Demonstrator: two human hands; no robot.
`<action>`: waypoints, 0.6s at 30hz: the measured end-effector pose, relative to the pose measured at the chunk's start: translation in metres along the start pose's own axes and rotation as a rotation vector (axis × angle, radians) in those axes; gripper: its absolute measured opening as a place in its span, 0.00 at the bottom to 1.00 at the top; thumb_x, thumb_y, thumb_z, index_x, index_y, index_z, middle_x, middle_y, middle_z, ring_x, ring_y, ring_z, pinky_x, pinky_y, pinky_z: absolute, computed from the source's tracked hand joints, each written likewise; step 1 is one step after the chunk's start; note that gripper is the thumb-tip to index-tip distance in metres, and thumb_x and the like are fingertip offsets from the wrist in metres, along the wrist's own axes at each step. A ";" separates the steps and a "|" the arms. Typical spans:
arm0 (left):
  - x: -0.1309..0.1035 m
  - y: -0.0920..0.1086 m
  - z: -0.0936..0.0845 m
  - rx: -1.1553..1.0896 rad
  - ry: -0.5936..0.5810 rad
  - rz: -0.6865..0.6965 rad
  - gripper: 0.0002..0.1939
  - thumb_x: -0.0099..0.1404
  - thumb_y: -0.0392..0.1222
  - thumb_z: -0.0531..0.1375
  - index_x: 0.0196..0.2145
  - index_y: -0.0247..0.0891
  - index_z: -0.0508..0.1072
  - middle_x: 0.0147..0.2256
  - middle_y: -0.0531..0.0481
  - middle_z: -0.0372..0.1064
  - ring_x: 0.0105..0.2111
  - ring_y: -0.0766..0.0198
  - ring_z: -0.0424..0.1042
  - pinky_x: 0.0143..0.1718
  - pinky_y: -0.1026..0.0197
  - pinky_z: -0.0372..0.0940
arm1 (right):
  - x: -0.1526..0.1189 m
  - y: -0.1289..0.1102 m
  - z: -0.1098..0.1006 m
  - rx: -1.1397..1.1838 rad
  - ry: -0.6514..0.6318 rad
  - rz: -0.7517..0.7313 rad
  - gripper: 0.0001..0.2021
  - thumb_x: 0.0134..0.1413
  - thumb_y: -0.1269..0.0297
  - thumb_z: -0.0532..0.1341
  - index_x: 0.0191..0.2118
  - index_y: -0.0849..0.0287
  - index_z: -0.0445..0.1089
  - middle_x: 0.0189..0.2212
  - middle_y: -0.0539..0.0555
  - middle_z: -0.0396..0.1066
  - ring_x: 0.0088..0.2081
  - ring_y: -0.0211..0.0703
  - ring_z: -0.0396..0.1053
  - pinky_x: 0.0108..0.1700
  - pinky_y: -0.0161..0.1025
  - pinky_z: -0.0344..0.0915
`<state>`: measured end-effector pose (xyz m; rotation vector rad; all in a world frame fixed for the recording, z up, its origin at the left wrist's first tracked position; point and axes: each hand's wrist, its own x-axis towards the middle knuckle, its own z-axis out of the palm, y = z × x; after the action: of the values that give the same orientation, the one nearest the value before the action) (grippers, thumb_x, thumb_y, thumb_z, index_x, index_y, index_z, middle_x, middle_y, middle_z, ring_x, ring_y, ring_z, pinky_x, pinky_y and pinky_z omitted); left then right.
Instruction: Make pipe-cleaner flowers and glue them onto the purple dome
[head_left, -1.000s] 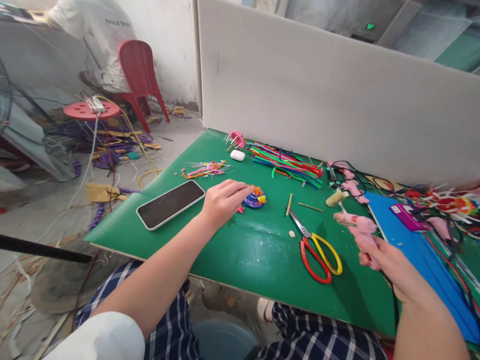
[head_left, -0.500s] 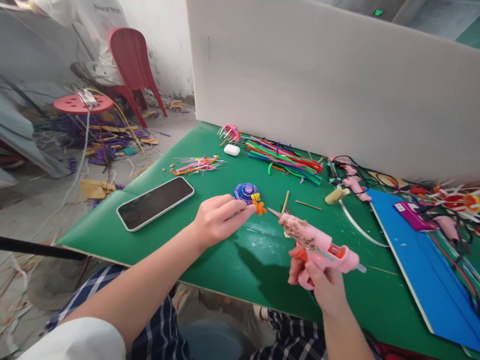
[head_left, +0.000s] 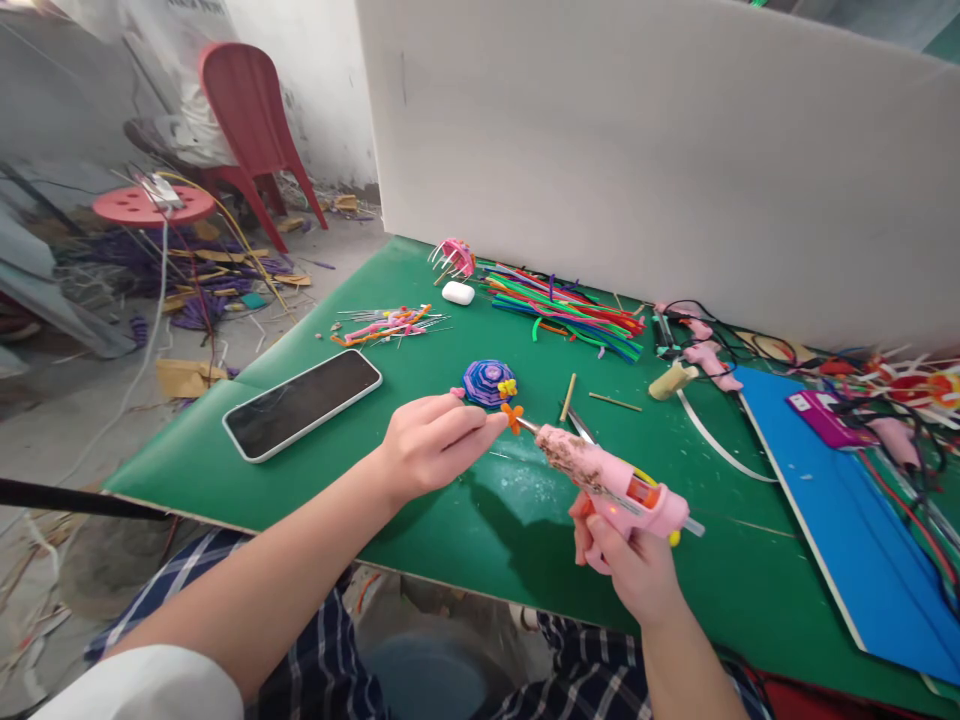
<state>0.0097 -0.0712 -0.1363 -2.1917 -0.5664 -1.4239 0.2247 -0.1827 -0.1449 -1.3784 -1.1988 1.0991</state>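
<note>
Between its pinched fingertips, my left hand [head_left: 442,440] holds a small orange flower [head_left: 512,418]. My right hand [head_left: 630,565] is wrapped round the handle of a pink glue gun [head_left: 615,485], whose metal nozzle points left and meets the orange flower. Just behind the left fingertips, a blue and purple spiral dome [head_left: 487,383] rests on the green table [head_left: 300,510], with a small yellow flower [head_left: 508,388] at its right side. Scissors [head_left: 581,427], partly hidden by the gun, and a short green stick [head_left: 568,397] lie behind the gun.
A phone [head_left: 304,405] lies at the left. Coloured pipe cleaners [head_left: 566,310], a white case [head_left: 458,293] and a pink piece with white prongs [head_left: 456,257] are at the back. A blue board [head_left: 840,520] covers the right side, near cables and a purple box [head_left: 829,422].
The glue gun in my right hand has moved left, and its nozzle now meets the orange flower. My left hand keeps its pinch. The camera view has shifted slightly.
</note>
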 end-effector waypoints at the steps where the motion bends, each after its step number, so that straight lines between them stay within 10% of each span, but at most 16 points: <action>1: 0.000 0.000 0.000 0.001 -0.003 -0.001 0.06 0.56 0.32 0.62 0.32 0.36 0.69 0.24 0.55 0.66 0.21 0.72 0.63 0.26 0.67 0.64 | 0.000 -0.001 0.000 -0.003 0.002 -0.001 0.13 0.48 0.53 0.60 0.29 0.59 0.66 0.15 0.46 0.62 0.17 0.34 0.60 0.19 0.33 0.60; 18: -0.001 0.001 0.003 -0.021 -0.054 -0.043 0.06 0.56 0.31 0.62 0.33 0.36 0.68 0.24 0.54 0.67 0.22 0.71 0.64 0.24 0.67 0.62 | 0.003 0.003 -0.002 -0.136 -0.023 -0.025 0.14 0.51 0.53 0.58 0.26 0.59 0.65 0.15 0.48 0.62 0.18 0.37 0.61 0.20 0.35 0.59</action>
<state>0.0122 -0.0703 -0.1389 -2.2530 -0.6242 -1.4017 0.2272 -0.1798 -0.1482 -1.4532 -1.3248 1.0348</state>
